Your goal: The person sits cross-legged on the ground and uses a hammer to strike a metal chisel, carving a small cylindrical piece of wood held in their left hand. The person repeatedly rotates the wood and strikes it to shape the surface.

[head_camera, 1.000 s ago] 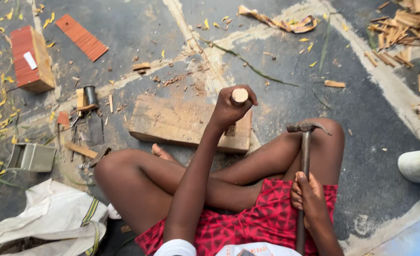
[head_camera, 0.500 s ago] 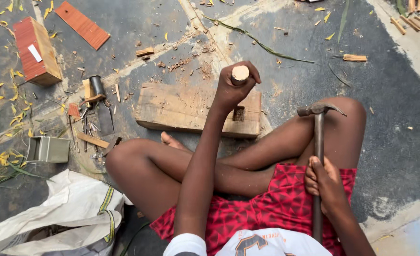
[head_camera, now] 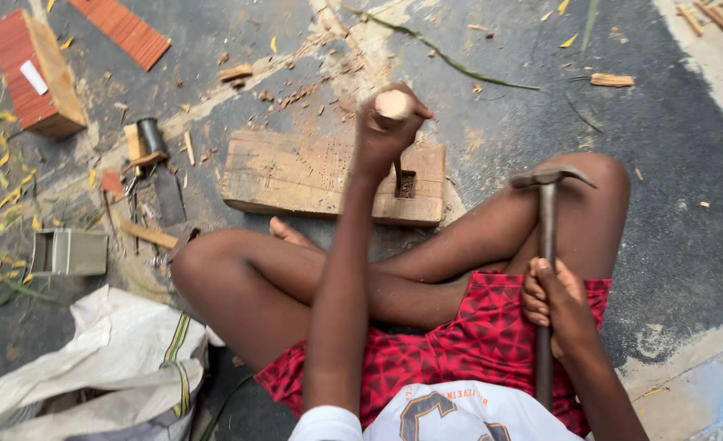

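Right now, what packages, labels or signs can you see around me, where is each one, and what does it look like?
White label: small slanted rectangle stuck on the red ribbed block at top left.
Small box: open, grey-green, rectangular, on the ground at far left.
Sack: crumpled, white with green and yellow stripes, at bottom left.
No signs or screens.

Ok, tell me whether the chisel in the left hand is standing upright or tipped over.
Upright: the wooden-handled chisel stands with its blade down in the square hole of the wooden block, left hand gripping it.

Rough wooden block — dull metal hammer.
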